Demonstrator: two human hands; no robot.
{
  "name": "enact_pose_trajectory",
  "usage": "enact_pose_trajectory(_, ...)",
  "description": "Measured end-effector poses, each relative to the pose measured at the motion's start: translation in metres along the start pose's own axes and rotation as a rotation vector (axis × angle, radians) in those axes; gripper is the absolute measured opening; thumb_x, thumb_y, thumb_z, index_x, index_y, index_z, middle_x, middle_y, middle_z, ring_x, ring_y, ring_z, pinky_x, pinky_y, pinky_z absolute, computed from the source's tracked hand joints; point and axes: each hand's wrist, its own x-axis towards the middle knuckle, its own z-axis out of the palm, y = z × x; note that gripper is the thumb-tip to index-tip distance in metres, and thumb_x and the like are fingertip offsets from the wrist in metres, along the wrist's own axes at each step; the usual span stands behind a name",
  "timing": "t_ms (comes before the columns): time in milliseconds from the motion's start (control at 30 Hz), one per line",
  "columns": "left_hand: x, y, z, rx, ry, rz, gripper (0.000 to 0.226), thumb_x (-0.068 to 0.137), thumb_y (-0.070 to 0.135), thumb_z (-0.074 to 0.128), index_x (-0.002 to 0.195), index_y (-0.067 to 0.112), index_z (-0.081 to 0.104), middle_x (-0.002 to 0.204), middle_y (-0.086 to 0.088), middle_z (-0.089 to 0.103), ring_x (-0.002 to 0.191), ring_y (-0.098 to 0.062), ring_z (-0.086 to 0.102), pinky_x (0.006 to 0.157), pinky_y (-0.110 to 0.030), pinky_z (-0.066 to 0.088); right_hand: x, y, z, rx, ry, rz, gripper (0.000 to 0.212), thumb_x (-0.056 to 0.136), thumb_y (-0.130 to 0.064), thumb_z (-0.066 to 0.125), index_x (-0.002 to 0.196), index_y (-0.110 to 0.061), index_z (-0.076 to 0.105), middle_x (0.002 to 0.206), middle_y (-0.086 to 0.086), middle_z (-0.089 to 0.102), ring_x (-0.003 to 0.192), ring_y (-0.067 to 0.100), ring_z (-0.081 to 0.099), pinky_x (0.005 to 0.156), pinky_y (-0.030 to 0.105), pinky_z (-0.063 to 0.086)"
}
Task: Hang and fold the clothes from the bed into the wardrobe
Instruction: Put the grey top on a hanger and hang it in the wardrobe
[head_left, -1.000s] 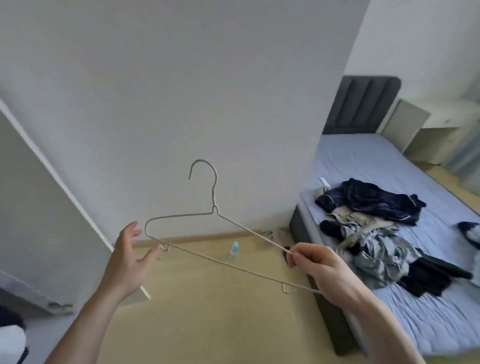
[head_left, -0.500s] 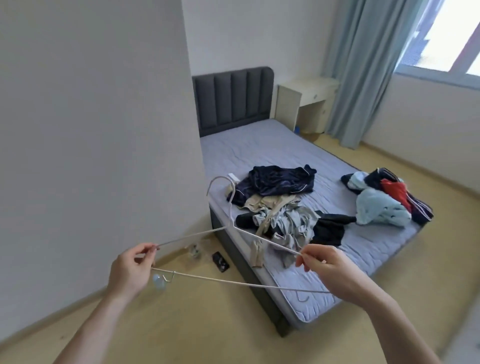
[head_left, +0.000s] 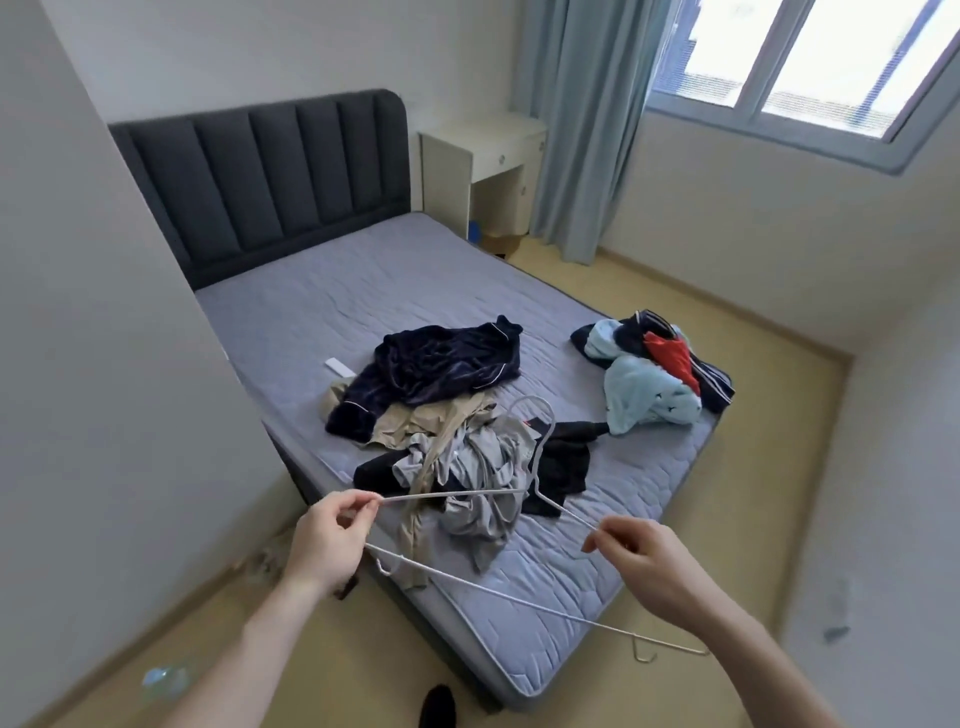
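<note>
Clothes (head_left: 457, 441) are heaped at frame centre on the bed (head_left: 322, 312); a second heap (head_left: 654, 374) is seen right of centre. A wire hanger (head_left: 535, 488) is pinched at each end by left hand (head_left: 324, 540) and right hand (head_left: 649, 571). Risk, as judged: the thin wire may twist or snag in the tangled fabric. A window (head_left: 800, 67) is noted upper right, a headboard (head_left: 260, 176) upper left. No wardrobe is in view.

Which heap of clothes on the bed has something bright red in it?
The smaller heap near the bed's window-side edge: a red garment lies among light blue and navy pieces. The bigger heap nearer the hands shows navy, beige, grey and black.
</note>
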Motion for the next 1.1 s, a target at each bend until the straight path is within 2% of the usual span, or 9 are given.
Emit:
enact_pose_trajectory(100, 0.061, 0.004, 0.033, -0.031, -0.078, -0.096, 0.017, 0.096, 0.022, 0.068, 0.094, 0.038, 0.073, 0.087, 0.009, 0.074, 0.078, -0.016, 0.07, 0.081, -0.041, 0.061, 0.047, 0.007, -0.015, 0.018, 0.048, 0.04, 0.029, 0.101, -0.026, 0.058, 0.077, -0.025, 0.074, 0.052, -0.005, 0.045, 0.049, 0.01, 0.035, 0.051, 0.028, 0.026)
enact_pose_trajectory(233, 0.127, -0.002, 0.083, 0.084, -0.245, -0.249, 0.015, 0.094, 0.013, 0.068, 0.108, 0.02, 0.065, 0.111, -0.006, 0.069, 0.101, -0.032, 0.069, 0.092, -0.045, 0.056, 0.095, 0.029, -0.029, 0.016, 0.099, 0.082, 0.028, 0.101, -0.029, 0.058, 0.077, -0.025, 0.072, 0.054, -0.005, 0.044, 0.05, 0.009, 0.037, 0.051, 0.025, 0.026)
enact_pose_trajectory(333, 0.16, -0.009, 0.121, 0.228, -0.421, -0.342, 0.014, 0.092, 0.014, 0.069, 0.107, 0.014, 0.07, 0.111, -0.012, 0.072, 0.106, -0.034, 0.068, 0.09, -0.041, 0.055, 0.12, 0.054, -0.035, 0.041, 0.155, 0.134, 0.027, 0.1, -0.032, 0.059, 0.078, -0.024, 0.072, 0.052, -0.007, 0.044, 0.048, 0.005, 0.036, 0.048, 0.02, 0.027)
enact_pose_trajectory(467, 0.186, -0.013, 0.168, 0.447, -0.563, -0.384, 0.017, 0.089, 0.024, 0.07, 0.106, 0.022, 0.071, 0.117, -0.002, 0.073, 0.111, -0.022, 0.067, 0.093, -0.027, 0.051, 0.156, 0.086, -0.049, 0.103, 0.197, 0.233, 0.027, 0.099, -0.036, 0.059, 0.08, -0.022, 0.073, 0.053, -0.009, 0.047, 0.049, 0.005, 0.039, 0.049, 0.021, 0.031)
enact_pose_trajectory(733, 0.235, -0.009, 0.277, 0.591, -0.599, -0.353, 0.024, 0.087, 0.024, 0.066, 0.109, 0.02, 0.075, 0.122, -0.003, 0.071, 0.111, -0.023, 0.066, 0.088, -0.026, 0.051, 0.271, 0.163, -0.077, 0.146, 0.16, 0.352, 0.035, 0.101, -0.031, 0.057, 0.077, -0.007, 0.067, 0.05, -0.012, 0.04, 0.046, 0.004, 0.033, 0.056, 0.03, 0.031)
enact_pose_trajectory(833, 0.26, -0.018, 0.328, 0.622, -0.557, -0.387, 0.018, 0.085, 0.024, 0.065, 0.1, 0.024, 0.074, 0.122, -0.006, 0.065, 0.108, -0.027, 0.066, 0.089, -0.028, 0.052, 0.326, 0.202, -0.08, 0.168, 0.111, 0.343, 0.045, 0.102, -0.031, 0.058, 0.071, 0.001, 0.048, 0.056, -0.009, 0.034, 0.051, 0.007, 0.029, 0.057, 0.032, 0.027)
enact_pose_trajectory(900, 0.281, -0.029, 0.369, 0.642, -0.55, -0.403, 0.014, 0.085, 0.028, 0.063, 0.098, 0.03, 0.069, 0.128, -0.005, 0.057, 0.112, -0.027, 0.062, 0.096, -0.031, 0.05, 0.36, 0.23, -0.078, 0.172, 0.09, 0.334, 0.047, 0.101, -0.029, 0.059, 0.064, -0.011, 0.035, 0.055, -0.009, 0.029, 0.052, 0.007, 0.026, 0.055, 0.03, 0.025)
enact_pose_trajectory(1000, 0.314, -0.057, 0.434, 0.649, -0.557, -0.435, 0.029, 0.087, 0.033, 0.061, 0.115, 0.032, 0.068, 0.14, -0.002, 0.045, 0.123, -0.025, 0.055, 0.105, -0.032, 0.045, 0.406, 0.271, -0.073, 0.203, 0.054, 0.33, 0.049, 0.098, -0.027, 0.061, 0.064, -0.022, 0.025, 0.055, -0.011, 0.025, 0.051, 0.007, 0.023, 0.047, 0.02, 0.022)
enact_pose_trajectory(1100, 0.346, -0.088, 0.496, 0.7, -0.63, -0.456, 0.042, 0.089, 0.033, 0.059, 0.131, 0.034, 0.062, 0.154, 0.0, 0.031, 0.138, -0.025, 0.039, 0.113, -0.035, 0.037, 0.444, 0.313, -0.062, 0.21, 0.002, 0.33, 0.047, 0.097, -0.027, 0.06, 0.068, -0.018, 0.024, 0.059, -0.007, 0.024, 0.054, 0.009, 0.022, 0.045, 0.019, 0.021)
